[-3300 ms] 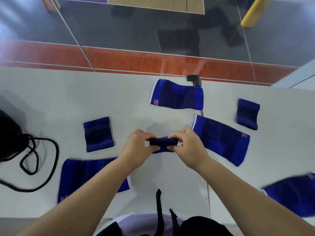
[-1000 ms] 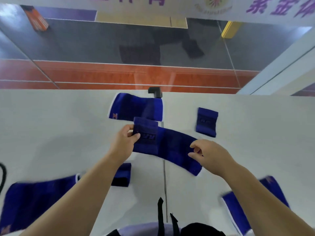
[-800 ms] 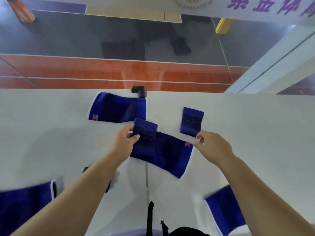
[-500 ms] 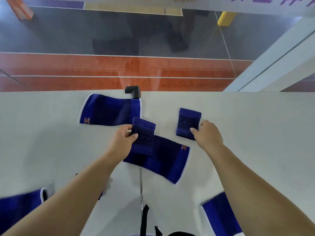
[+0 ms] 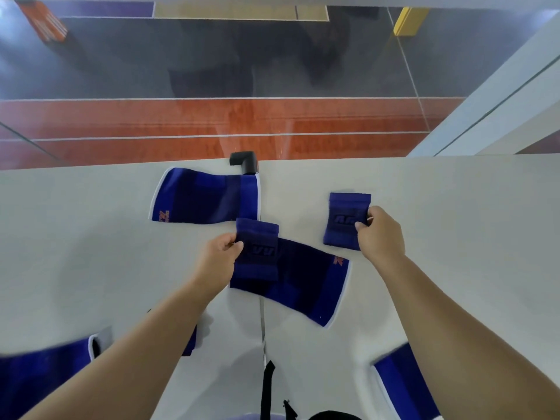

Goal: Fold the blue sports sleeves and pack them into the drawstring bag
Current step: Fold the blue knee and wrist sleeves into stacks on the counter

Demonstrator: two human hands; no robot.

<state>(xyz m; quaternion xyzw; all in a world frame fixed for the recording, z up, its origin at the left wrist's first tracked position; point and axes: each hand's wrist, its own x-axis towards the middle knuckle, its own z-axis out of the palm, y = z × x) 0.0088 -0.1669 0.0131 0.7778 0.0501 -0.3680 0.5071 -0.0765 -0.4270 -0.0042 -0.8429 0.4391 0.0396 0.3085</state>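
My left hand [image 5: 218, 256] pinches a small blue wrist sleeve [image 5: 257, 249] by its left edge, over the near end of a long blue sleeve [image 5: 306, 283] lying flat on the white table [image 5: 91, 237]. My right hand [image 5: 379, 234] pinches the right edge of a second small blue wrist sleeve [image 5: 344, 221]. Another long sleeve [image 5: 206, 196] lies flat at the back. More blue sleeves show at the lower left [image 5: 42, 380] and lower right [image 5: 403, 383]. A folded blue piece [image 5: 190, 344] peeks out from under my left forearm. The drawstring bag is out of view.
A black elbow-shaped clamp [image 5: 245, 161] sits on the table's far edge, above the seam [image 5: 263, 322] between two tabletops. Beyond the edge lies a red and grey sports floor. A black strap [image 5: 268, 389] hangs near my body.
My right hand has left the long sleeve and reached back and right to take the second small wrist sleeve. My left hand keeps hold of the first one. The view has swung right.
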